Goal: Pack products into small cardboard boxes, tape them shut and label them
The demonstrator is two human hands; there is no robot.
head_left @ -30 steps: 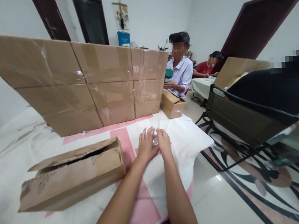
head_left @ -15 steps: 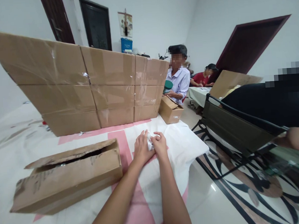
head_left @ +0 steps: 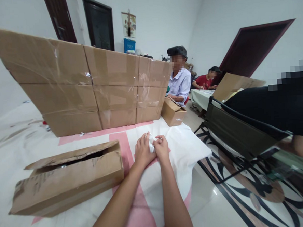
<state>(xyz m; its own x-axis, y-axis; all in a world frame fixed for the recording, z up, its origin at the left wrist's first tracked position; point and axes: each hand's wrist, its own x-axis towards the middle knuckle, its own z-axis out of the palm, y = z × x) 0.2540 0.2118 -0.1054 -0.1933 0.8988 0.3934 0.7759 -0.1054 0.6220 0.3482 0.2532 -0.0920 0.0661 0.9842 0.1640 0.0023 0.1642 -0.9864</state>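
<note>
Just above the cloth-covered table (head_left: 186, 142), my left hand (head_left: 143, 150) is closed around a small white, shiny object (head_left: 151, 143). What kind of thing it is I cannot make out, since my fingers cover much of it. My right hand (head_left: 161, 147) meets it from the right, with thumb and index finger pinched at its edge. To the left of my hands lies a long cardboard box (head_left: 76, 183), its top flaps partly raised over a dark gap.
Taped cardboard boxes (head_left: 114, 97) are stacked as a wall across the table. A smaller carton (head_left: 173, 114) stands at their right end, beside a person in a light shirt (head_left: 182, 84). Right of the table is a dark folding chair (head_left: 234, 129) with a person in it.
My hands stay around the white object, the right fingers shifting only slightly. Across the table, the green object by the person in the light shirt has dropped lower, mostly behind the boxes.
</note>
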